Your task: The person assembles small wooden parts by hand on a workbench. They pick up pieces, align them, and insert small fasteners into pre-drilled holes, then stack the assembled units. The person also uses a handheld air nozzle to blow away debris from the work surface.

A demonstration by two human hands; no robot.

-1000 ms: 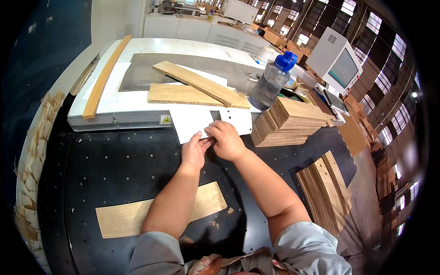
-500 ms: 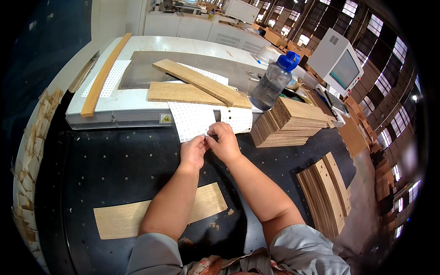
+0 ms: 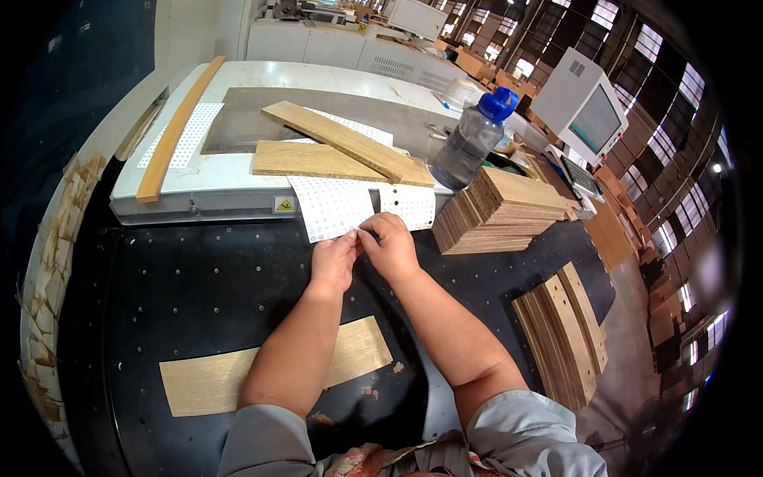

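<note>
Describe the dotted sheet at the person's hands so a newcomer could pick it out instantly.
Find the white machine top beyond the black table. Below crossed wooden boards, a white sheet overhangs its front edge, its lower right corner by the left hand and right hand. Its dots are pale grey, while the white piece just right has bold dark spots.

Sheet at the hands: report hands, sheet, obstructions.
Left hand, right hand together at near corner of sheet; grip unclear. Sheet overhangs white table. Lower board seemingly over far end.
</note>
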